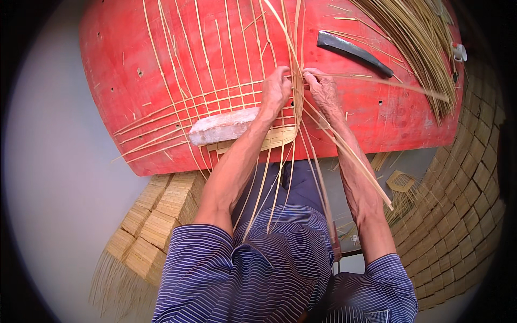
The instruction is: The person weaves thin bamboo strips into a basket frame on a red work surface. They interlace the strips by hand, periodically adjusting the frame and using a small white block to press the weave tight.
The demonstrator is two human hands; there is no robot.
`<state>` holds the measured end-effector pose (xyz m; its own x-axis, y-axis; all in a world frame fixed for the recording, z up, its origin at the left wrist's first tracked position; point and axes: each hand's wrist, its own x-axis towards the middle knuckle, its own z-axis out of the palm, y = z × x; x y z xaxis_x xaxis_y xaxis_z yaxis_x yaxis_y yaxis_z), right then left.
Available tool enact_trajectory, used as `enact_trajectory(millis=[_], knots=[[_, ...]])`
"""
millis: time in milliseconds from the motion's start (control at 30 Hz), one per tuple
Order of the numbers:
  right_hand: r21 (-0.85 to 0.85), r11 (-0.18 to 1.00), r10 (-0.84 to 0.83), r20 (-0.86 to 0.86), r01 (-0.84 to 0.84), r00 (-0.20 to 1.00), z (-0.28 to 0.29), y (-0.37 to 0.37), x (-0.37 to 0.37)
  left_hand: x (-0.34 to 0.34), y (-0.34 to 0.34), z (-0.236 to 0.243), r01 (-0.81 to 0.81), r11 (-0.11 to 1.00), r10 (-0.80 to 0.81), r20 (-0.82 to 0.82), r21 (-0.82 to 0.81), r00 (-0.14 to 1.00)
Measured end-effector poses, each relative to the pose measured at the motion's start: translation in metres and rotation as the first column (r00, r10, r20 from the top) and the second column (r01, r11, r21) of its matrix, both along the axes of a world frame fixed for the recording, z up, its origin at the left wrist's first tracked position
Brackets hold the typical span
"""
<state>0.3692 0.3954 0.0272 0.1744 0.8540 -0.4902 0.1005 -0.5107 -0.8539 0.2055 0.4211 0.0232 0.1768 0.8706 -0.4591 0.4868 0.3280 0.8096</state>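
Observation:
Thin bamboo strips (229, 91) lie crossed in an open woven grid on a red board. My left hand (276, 90) is at the grid's right side, its fingers bent and closed against the upright strips. Close by on the right, my right hand (323, 90) pinches a long bamboo strip (393, 83), whose blurred free end stretches off to the right. A pale stone block (223, 126) rests on the lower part of the grid, partly behind my left forearm. Below it, a flat band of wider slats (280, 138) sits near the board's front edge.
The red board (409, 118) spans my front. A black curved blade-like tool (355, 53) lies on its right, beside a thick bundle of loose strips (425, 59). Stacked woven bamboo pieces stand at lower left (156, 215) and in a large pile at right (458, 215).

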Motion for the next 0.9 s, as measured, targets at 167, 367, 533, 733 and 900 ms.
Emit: enact_trajectory(millis=[167,367,533,733,900], knots=[[-0.086,0.981,-0.188,-0.174,0.176,0.967,0.014,-0.006,-0.013,0.007,-0.03,-0.036,-0.039,0.996,0.028,0.133,0.08,0.991],[-0.14,0.951,-0.302,-0.227,0.276,0.926,0.016,-0.011,-0.017,0.007,-0.032,-0.041,0.003,0.974,-0.019,0.068,0.228,0.998],[-0.126,0.954,-0.294,-0.192,0.274,0.936,0.02,-0.016,-0.023,0.006,-0.032,-0.042,-0.054,0.989,0.039,0.108,0.134,0.993],[-0.069,0.97,-0.241,-0.149,0.234,0.959,0.027,-0.022,-0.026,0.01,-0.031,-0.037,-0.11,0.987,0.1,0.091,0.117,0.991],[-0.079,0.961,-0.275,-0.182,0.265,0.944,0.021,-0.026,-0.027,0.012,-0.031,-0.04,-0.115,0.983,0.106,0.069,0.143,0.992]])
